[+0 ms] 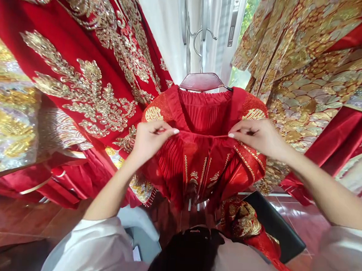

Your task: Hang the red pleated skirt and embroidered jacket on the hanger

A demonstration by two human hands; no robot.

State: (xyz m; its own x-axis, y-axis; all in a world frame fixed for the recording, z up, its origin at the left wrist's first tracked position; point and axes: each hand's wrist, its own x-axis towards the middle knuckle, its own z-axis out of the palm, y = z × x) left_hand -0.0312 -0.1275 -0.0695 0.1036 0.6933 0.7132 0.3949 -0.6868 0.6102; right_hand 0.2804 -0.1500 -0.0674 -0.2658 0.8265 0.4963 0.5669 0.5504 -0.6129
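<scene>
A red pleated garment with gold embroidery [194, 164] hangs in front of me on a clothes hanger [201, 81]. My left hand [155, 140] pinches the left end of its gathered top edge between thumb and fingers. At the other end, my right hand [257, 138] pinches the same edge, so the thin red band stretches nearly straight between them. Behind my hands lie the garment's shoulders, each with a gold emblem [153, 113]. The inner layer with fine pleats [204, 112] shows above the stretched edge. Whether that edge belongs to a separate piece, I cannot tell.
A red gown with gold beadwork [90, 79] hangs at left, and a gold-patterned robe [309, 73] at right. Below stand a black bench [284, 232] with red and gold cloth [249, 222] beside it, and a grey chair [139, 225]. Behind are white curtains [167, 27].
</scene>
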